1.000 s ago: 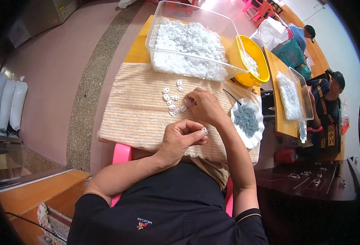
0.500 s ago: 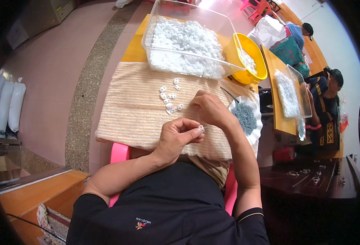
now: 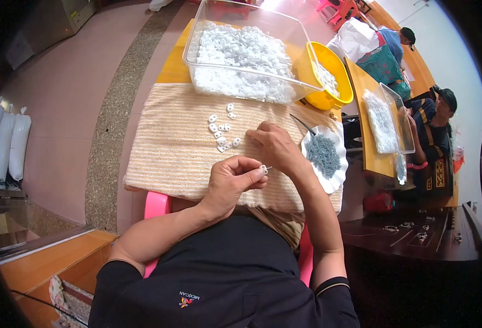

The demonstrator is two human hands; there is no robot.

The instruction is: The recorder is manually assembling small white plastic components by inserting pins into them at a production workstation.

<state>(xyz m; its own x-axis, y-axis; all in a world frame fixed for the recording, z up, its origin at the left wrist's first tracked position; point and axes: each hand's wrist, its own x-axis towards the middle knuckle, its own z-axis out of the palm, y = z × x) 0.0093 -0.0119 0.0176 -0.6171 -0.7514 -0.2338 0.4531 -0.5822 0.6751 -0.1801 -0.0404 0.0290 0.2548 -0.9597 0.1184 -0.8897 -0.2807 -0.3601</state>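
Observation:
My left hand (image 3: 232, 180) pinches a small white plastic piece (image 3: 264, 169) between thumb and fingertips, over the near part of the striped towel (image 3: 170, 164). A thin pale sliver juts from the piece on its right side. Over the towel's middle, my right hand (image 3: 276, 145) is bent downward with its back toward me. Its fingertips are mostly hidden, so whether it holds anything is unclear. Just left of those fingers lie several loose white two-holed pieces (image 3: 213, 127). To the right of my right hand, a white scalloped dish (image 3: 336, 180) contains small grey-blue bits (image 3: 324, 156).
Behind the towel stands a clear bin (image 3: 197, 76) full of white pieces, beside a yellow basin (image 3: 347, 82). A dark stick (image 3: 302, 123) leans on the dish. Another person (image 3: 437, 126) sits at a table at right. White sacks (image 3: 18, 145) stand at far left.
My right hand has shifted slightly left relative to the towel, closer to the loose white pieces. My left hand keeps its pinch on the white piece. The whole view has moved slightly.

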